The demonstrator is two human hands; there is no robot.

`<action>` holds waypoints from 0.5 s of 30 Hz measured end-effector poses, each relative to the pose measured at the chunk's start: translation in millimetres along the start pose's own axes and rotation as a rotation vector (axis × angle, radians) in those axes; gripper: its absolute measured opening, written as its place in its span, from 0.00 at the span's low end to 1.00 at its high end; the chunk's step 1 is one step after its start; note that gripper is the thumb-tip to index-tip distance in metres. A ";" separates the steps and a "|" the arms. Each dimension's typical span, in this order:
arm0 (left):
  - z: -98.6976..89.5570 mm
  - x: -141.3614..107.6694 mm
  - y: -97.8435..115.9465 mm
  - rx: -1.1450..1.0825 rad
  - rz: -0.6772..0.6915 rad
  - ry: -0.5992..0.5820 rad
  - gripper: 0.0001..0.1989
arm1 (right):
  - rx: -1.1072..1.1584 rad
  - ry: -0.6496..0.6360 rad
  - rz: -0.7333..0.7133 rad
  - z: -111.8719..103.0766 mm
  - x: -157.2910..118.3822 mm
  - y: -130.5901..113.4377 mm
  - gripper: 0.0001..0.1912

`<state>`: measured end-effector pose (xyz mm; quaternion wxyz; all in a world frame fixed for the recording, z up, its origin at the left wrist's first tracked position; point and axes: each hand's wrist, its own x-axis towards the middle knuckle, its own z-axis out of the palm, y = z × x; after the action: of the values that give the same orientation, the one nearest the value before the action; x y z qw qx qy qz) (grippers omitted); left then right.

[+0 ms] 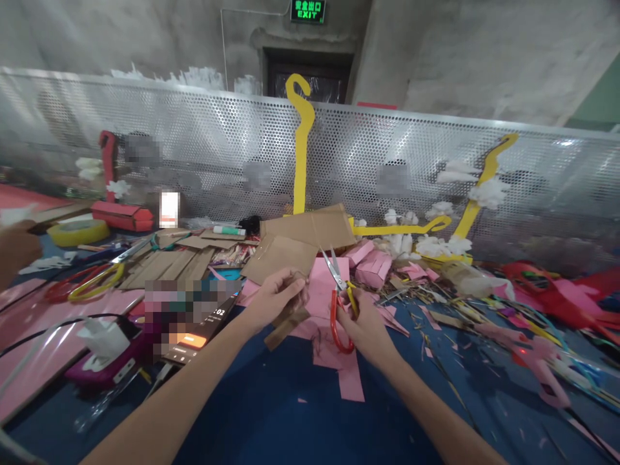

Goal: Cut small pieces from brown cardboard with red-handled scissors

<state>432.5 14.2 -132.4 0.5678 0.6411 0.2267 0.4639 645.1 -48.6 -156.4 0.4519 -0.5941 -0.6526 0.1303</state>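
Note:
My right hand (364, 323) grips a pair of scissors (338, 274) with a red and yellow handle, its blades slightly apart and pointing away from me. To its left, my left hand (278, 294) is closed, thumb and fingers pinched together; what they hold is too blurred to make out. Just under those fingers lies a narrow brown cardboard strip (285, 329). Pink paper pieces (349, 381) are spread beneath and between the hands. Beyond the left hand rest larger brown cardboard pieces (283, 258), at the foot of a yellow hooked upright (301, 168).
Left are a phone (196, 339), a purple power strip (104, 355), more scissors (97, 282) and yellow tape (78, 232). At right lies a pink glue gun (533, 355) among scraps. A perforated metal screen (217, 148) stands behind. Another person's blurred hand (17, 248) shows at far left.

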 end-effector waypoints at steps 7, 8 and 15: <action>-5.9 1.9 0.3 0.057 0.019 0.066 0.16 | -0.004 -0.031 0.001 4.4 -1.7 -2.0 0.16; -7.4 2.1 0.0 0.062 0.021 0.071 0.17 | -0.011 -0.038 -0.002 5.2 -2.1 -1.7 0.16; -16.2 6.4 -7.9 0.071 0.008 0.150 0.16 | -0.165 -0.069 -0.044 0.8 2.5 12.6 0.15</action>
<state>423.5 29.8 -138.8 0.5245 0.6252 0.2823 0.5043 653.0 -42.7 -164.7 0.3815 -0.6099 -0.6892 0.0864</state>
